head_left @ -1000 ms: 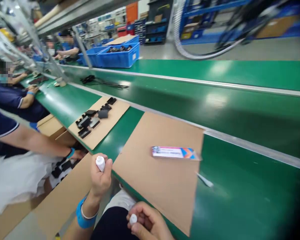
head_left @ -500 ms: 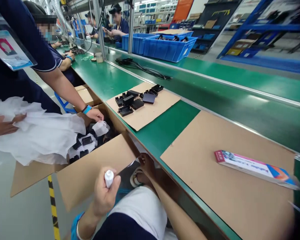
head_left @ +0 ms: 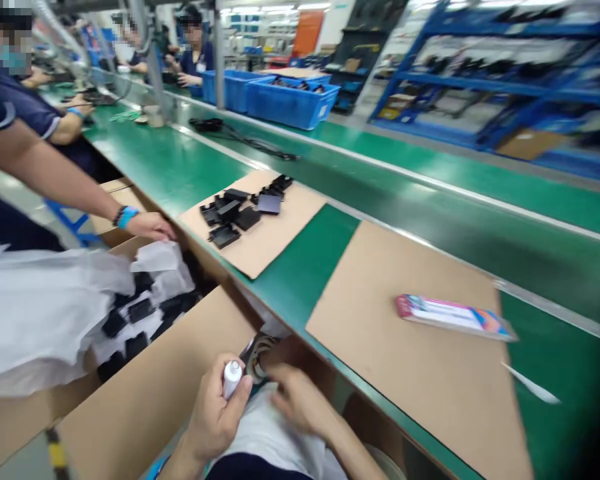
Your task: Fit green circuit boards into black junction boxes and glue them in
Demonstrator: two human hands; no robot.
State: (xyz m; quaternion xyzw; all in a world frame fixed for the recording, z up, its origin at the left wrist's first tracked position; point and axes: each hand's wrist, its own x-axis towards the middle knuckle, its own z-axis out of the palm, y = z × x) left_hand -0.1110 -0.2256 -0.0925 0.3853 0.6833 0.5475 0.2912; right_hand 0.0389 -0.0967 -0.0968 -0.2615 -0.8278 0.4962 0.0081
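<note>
My left hand (head_left: pixel 215 415) is closed around a small white tube (head_left: pixel 233 379), its narrow tip pointing up. My right hand (head_left: pixel 295 397) is beside it over my lap, smeared by motion, so whether it holds anything is unclear. To the left of my hands, an open cardboard box (head_left: pixel 155 393) contains black plastic parts (head_left: pixel 141 309) and white wrapping sheets (head_left: pixel 163 273). Several black plastic housings (head_left: pixel 233 210) lie on a cardboard sheet (head_left: pixel 260 257) on the green bench. A long printed carton (head_left: pixel 453 317) rests on a nearer cardboard sheet (head_left: pixel 405 393).
At left, a co-worker's arm (head_left: pixel 75 177) reaches into the box, near loose white sheeting (head_left: pixel 35 313). Black cables (head_left: pixel 245 137) and blue bins (head_left: pixel 290 103) are farther back. A thin white tool (head_left: pixel 533 385) lies at the bench's right. The green bench edge (head_left: pixel 350 367) runs beside my lap.
My right hand has come up from low by the bench edge toward the tube. The ribbed white top seen earlier now appears as a narrower tip. The view has shifted right.
</note>
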